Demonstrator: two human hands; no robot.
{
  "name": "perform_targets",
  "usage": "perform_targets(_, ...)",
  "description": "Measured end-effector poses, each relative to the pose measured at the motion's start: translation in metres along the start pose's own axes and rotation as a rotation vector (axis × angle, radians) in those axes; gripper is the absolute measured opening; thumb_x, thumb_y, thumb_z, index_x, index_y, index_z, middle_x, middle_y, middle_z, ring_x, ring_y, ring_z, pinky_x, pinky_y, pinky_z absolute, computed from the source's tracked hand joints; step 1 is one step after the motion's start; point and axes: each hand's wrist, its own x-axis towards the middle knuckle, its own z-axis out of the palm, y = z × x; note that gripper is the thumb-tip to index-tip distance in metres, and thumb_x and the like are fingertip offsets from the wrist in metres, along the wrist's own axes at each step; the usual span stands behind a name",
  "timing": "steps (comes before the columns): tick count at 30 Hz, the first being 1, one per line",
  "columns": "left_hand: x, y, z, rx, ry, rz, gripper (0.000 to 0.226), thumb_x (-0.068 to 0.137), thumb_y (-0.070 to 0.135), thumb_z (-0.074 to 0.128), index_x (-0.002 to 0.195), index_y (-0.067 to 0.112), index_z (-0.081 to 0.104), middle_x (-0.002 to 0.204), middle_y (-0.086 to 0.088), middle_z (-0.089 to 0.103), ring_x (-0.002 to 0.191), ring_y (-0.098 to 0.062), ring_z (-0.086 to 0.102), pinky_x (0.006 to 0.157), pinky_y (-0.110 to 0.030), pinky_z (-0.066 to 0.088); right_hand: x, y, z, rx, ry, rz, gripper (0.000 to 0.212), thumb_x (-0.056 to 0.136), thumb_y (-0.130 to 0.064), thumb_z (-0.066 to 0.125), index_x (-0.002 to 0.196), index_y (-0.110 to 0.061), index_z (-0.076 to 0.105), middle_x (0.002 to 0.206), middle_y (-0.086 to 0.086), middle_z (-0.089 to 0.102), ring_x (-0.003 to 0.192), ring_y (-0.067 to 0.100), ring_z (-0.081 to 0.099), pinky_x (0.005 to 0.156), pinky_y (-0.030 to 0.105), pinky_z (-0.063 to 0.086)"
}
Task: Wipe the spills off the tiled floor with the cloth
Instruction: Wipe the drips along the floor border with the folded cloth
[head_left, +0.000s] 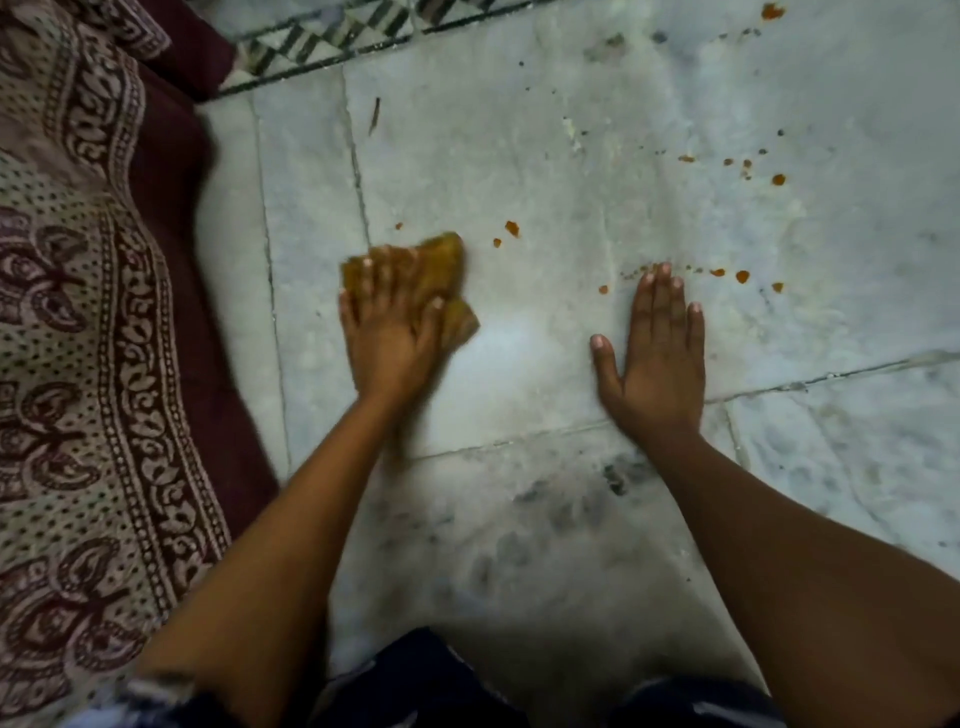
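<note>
My left hand (387, 322) presses flat on a crumpled mustard-yellow cloth (441, 260) lying on the pale marble floor (519, 156). The cloth shows past my fingertips and beside my thumb. My right hand (657, 353) rests palm-down on the bare floor to the right, fingers together, holding nothing. Small orange spill spots (511, 227) lie just right of the cloth. More orange drops (743, 276) run past my right fingertips. Further orange splashes (777, 179) dot the floor farther off, with one (772, 10) at the top edge.
A maroon and cream patterned bedding (78, 338) covers the whole left side, its edge beside my left arm. A dark patterned tile border (332, 47) crosses the top. A thin brown sliver (374, 115) lies on the floor. Dark smudges (618, 475) mark the tile near me.
</note>
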Motion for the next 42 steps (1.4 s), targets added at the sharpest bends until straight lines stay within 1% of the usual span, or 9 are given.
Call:
perform_targets(4, 0.083, 0.024, -0.004, 0.036, 0.016, -0.251, 0.066, 0.096, 0.054, 0.025, 0.152, 0.022, 0.009, 0.159, -0.009, 0.003, 0.147, -0.026, -0.002, 0.117, -0.047, -0.005, 0.0, 0.001, 0.001, -0.023, -0.014, 0.002, 0.074, 0.092, -0.049, 0.025, 0.15, -0.005, 0.007, 0.158, 0.012, 0.007, 0.146, 0.022, 0.004, 0.118, 0.039, 0.002)
perform_targets(8, 0.072, 0.076, 0.01, 0.063, -0.057, 0.07, 0.067, 0.094, 0.058, 0.024, 0.151, 0.027, 0.007, 0.159, -0.009, 0.001, 0.146, -0.025, -0.004, 0.116, -0.045, -0.008, 0.001, 0.0, -0.002, -0.029, -0.028, 0.007, 0.074, 0.092, -0.047, 0.027, 0.15, -0.005, 0.008, 0.158, 0.011, 0.008, 0.145, 0.022, 0.005, 0.118, 0.038, 0.001)
perform_targets(12, 0.004, 0.044, 0.009, 0.054, -0.089, 0.303, 0.063, 0.09, 0.058, 0.022, 0.148, 0.036, 0.015, 0.159, -0.005, 0.009, 0.146, -0.022, 0.005, 0.115, -0.043, 0.0, 0.001, -0.001, -0.002, -0.028, -0.006, 0.016, 0.072, 0.092, -0.046, 0.029, 0.149, -0.004, 0.013, 0.157, 0.012, 0.013, 0.145, 0.023, 0.01, 0.118, 0.04, 0.006)
perform_targets(15, 0.022, 0.012, 0.0, 0.074, -0.062, 0.076, 0.065, 0.088, 0.059, 0.024, 0.148, 0.035, 0.019, 0.159, -0.002, 0.009, 0.146, -0.021, 0.005, 0.115, -0.044, 0.0, 0.001, 0.0, 0.0, -0.032, 0.001, 0.009, 0.071, 0.093, -0.045, 0.031, 0.149, -0.004, 0.015, 0.157, 0.012, 0.013, 0.145, 0.022, 0.01, 0.118, 0.04, 0.006)
perform_targets(19, 0.088, 0.055, 0.003, 0.058, -0.017, -0.195, 0.066, 0.093, 0.057, 0.027, 0.151, 0.028, 0.013, 0.16, -0.006, 0.005, 0.147, -0.025, 0.0, 0.117, -0.049, 0.0, 0.002, 0.0, 0.0, -0.039, -0.009, 0.01, 0.072, 0.093, -0.045, 0.032, 0.149, -0.004, 0.014, 0.157, 0.012, 0.013, 0.145, 0.022, 0.01, 0.118, 0.039, 0.005)
perform_targets(26, 0.027, 0.06, 0.002, 0.143, -0.139, 0.288, 0.065, 0.089, 0.057, 0.013, 0.15, 0.033, 0.011, 0.16, 0.0, 0.003, 0.147, -0.02, -0.001, 0.116, -0.045, -0.005, 0.002, -0.001, -0.003, -0.045, -0.027, 0.012, 0.072, 0.092, -0.046, 0.028, 0.149, -0.004, 0.014, 0.157, 0.013, 0.013, 0.145, 0.023, 0.011, 0.117, 0.041, 0.005)
perform_targets(33, 0.086, 0.075, 0.0, 0.118, -0.092, 0.069, 0.058, 0.097, 0.048, 0.025, 0.15, 0.028, 0.014, 0.16, -0.003, 0.007, 0.147, -0.02, 0.0, 0.117, -0.044, -0.007, 0.001, -0.001, -0.003, -0.033, -0.026, 0.013, 0.072, 0.092, -0.045, 0.03, 0.149, -0.003, 0.015, 0.157, 0.014, 0.014, 0.145, 0.024, 0.012, 0.117, 0.042, 0.008)
perform_targets(38, -0.006, 0.055, 0.0, 0.121, -0.11, 0.384, 0.06, 0.093, 0.048, 0.026, 0.147, 0.023, 0.028, 0.155, -0.005, 0.023, 0.145, -0.022, 0.017, 0.116, -0.039, -0.002, 0.002, -0.001, -0.004, -0.038, -0.056, 0.019, 0.072, 0.092, -0.046, 0.028, 0.149, -0.004, 0.012, 0.158, 0.012, 0.01, 0.146, 0.023, 0.008, 0.117, 0.041, 0.006)
perform_targets(42, 0.002, 0.039, -0.004, 0.147, -0.121, 0.379, 0.059, 0.091, 0.048, 0.027, 0.144, 0.023, 0.037, 0.151, -0.005, 0.034, 0.142, -0.023, 0.027, 0.116, -0.042, 0.006, 0.001, -0.001, -0.002, -0.027, -0.039, 0.016, 0.072, 0.093, -0.046, 0.027, 0.149, -0.004, 0.013, 0.157, 0.012, 0.011, 0.145, 0.023, 0.009, 0.118, 0.041, 0.005)
